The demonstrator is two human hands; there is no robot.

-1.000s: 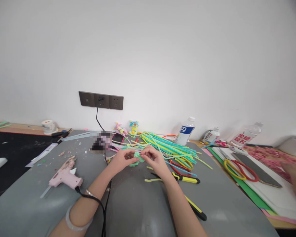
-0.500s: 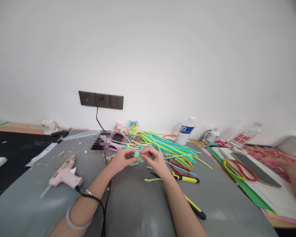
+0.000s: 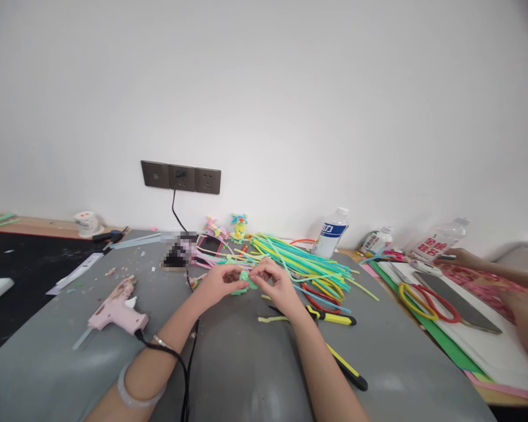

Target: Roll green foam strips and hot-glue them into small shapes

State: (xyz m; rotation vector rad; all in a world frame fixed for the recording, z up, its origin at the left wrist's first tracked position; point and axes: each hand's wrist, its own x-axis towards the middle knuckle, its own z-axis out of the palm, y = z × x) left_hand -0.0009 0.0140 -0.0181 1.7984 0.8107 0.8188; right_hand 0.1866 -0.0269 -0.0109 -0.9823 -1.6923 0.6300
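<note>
Both my hands meet over the grey mat (image 3: 246, 363) at mid-table. My left hand (image 3: 220, 282) and my right hand (image 3: 276, 282) pinch a small green twisted pipe-cleaner piece (image 3: 245, 280) between their fingertips, fingers closed on it. A short yellow-green stem (image 3: 273, 319) lies on the mat just below my right wrist. Right behind my hands spreads a pile of long green, yellow and blue pipe cleaners (image 3: 303, 264).
A pink glue gun (image 3: 117, 313) lies at left, its black cord (image 3: 185, 375) running past my left arm. Yellow-handled pliers (image 3: 334, 319) and another tool (image 3: 347, 369) lie right. Water bottles (image 3: 333, 232), small figures (image 3: 238, 227), red and yellow loops (image 3: 426, 296). Another person's arms (image 3: 506, 281) at far right.
My hands have hardly moved on the green piece. At far right another person's arm has reached in along the back of the table.
</note>
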